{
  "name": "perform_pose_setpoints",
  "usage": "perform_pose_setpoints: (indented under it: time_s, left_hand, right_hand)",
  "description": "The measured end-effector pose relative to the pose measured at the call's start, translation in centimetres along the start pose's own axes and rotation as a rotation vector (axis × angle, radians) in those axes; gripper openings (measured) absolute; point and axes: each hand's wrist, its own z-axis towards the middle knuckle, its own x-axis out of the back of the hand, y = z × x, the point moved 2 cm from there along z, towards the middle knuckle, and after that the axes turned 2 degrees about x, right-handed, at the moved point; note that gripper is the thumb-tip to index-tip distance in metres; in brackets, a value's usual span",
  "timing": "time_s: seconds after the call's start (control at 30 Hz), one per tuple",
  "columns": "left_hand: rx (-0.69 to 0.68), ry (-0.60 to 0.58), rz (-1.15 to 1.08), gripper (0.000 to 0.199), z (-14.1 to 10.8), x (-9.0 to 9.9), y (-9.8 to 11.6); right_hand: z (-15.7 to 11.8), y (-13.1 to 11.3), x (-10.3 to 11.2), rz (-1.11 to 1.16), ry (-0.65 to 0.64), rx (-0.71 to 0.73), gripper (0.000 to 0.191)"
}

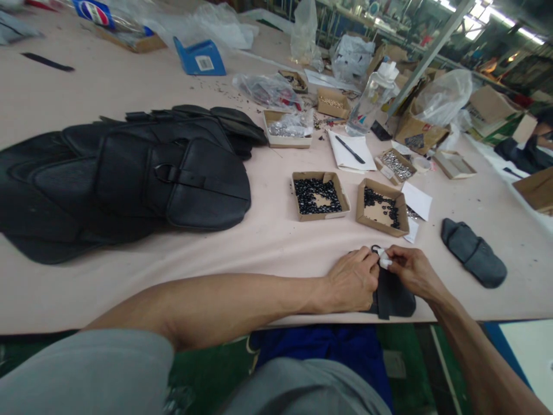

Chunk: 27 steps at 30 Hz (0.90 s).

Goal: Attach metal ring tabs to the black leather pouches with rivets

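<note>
Near the table's front edge lies a black leather piece (395, 294) with a strap and a dark ring (375, 249) at its top. My left hand (354, 279) is closed on the upper left part of this piece, beside the ring. My right hand (410, 270) pinches a small white piece (383, 257) against the ring end, its fingertips almost touching the left hand. The left palm hides part of the leather. Another black leather piece (473, 253) rests to the right, touched by neither hand.
Beyond my hands stand two cardboard trays (322, 216) (382, 227) of small black parts. A black leather stack (125, 178) covers the left. Farther back are a clear bottle (367, 104), a blue container (201, 57), and a pen (349, 149) on paper.
</note>
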Motion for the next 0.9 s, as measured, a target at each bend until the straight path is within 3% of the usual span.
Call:
perform_pose_setpoints:
  time_s: [0.4, 0.63, 0.8, 0.9]
  left_hand:
    - [0.002, 0.02, -0.053, 0.037, -0.1, -0.2, -0.1]
    - [0.031, 0.017, -0.064, 0.034, -0.1, -0.1, 0.2]
    - [0.025, 0.02, -0.053, 0.031, -0.1, -0.5, 0.2]
    - [0.026, 0.036, -0.055, 0.029, -0.2, -0.6, 0.1]
  right_hand:
    - [2.0, 0.1, 0.6, -0.108, 0.038, -0.208, 0.009]
    - [4.3, -0.2, 0.9, -0.136, -0.072, -0.372, 0.01]
    - [4.0, -0.8, 0.9, -0.099, -0.085, -0.372, 0.017]
    - [2.1, -0.1, 0.5, 0.074, -0.039, -0.235, 0.019]
